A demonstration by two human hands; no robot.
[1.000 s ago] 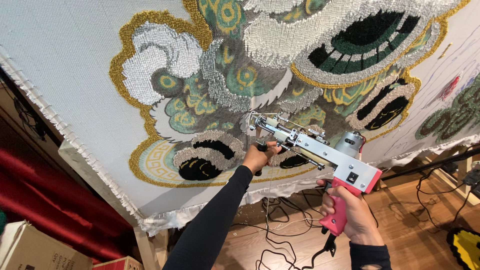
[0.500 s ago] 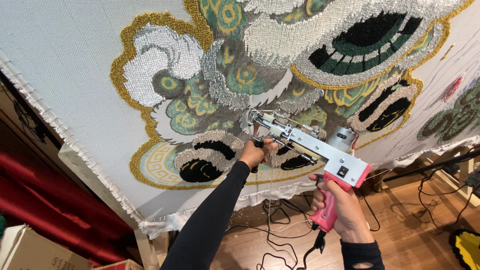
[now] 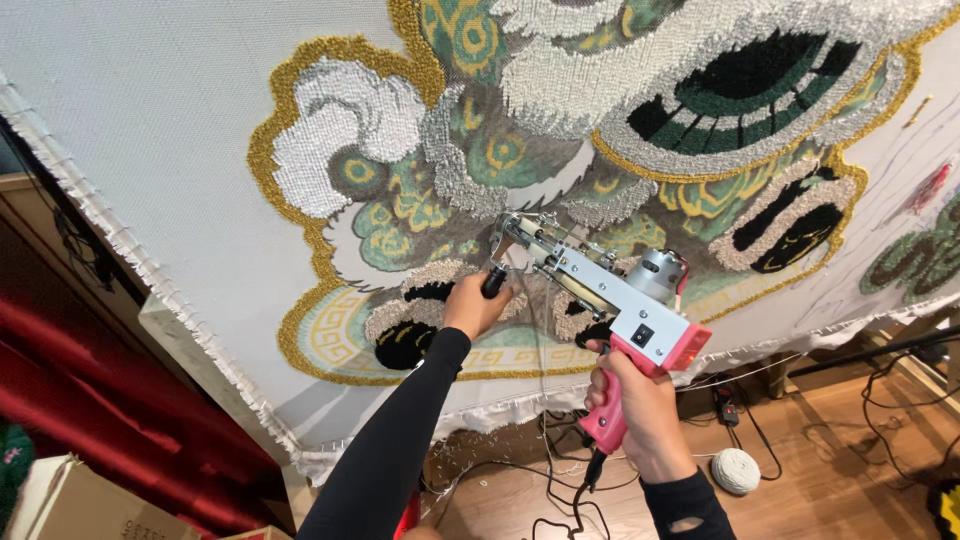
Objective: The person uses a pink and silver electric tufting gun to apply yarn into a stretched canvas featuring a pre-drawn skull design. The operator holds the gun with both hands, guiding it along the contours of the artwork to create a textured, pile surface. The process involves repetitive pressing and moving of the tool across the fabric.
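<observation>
A tufting gun (image 3: 610, 295) with a silver metal body and pink handle is pressed nose-first against a stretched white backing cloth (image 3: 150, 120). The cloth carries a tufted pattern (image 3: 560, 150) in gold, green, white and black yarn. My left hand (image 3: 474, 305), in a black sleeve, grips the gun's black front handle close to the cloth. My right hand (image 3: 640, 415) is wrapped around the pink rear grip below the motor. A black power cord (image 3: 575, 500) hangs from the grip's base.
A ball of pale yarn (image 3: 736, 470) lies on the wooden floor (image 3: 830, 470) among black cables. Red fabric (image 3: 90, 400) and a cardboard box (image 3: 70, 505) sit at lower left. The cloth's frayed bottom edge (image 3: 520, 405) hangs just above my arms.
The gun and both hands have shifted slightly leftward along the lower part of the pattern. Both hands keep the same hold.
</observation>
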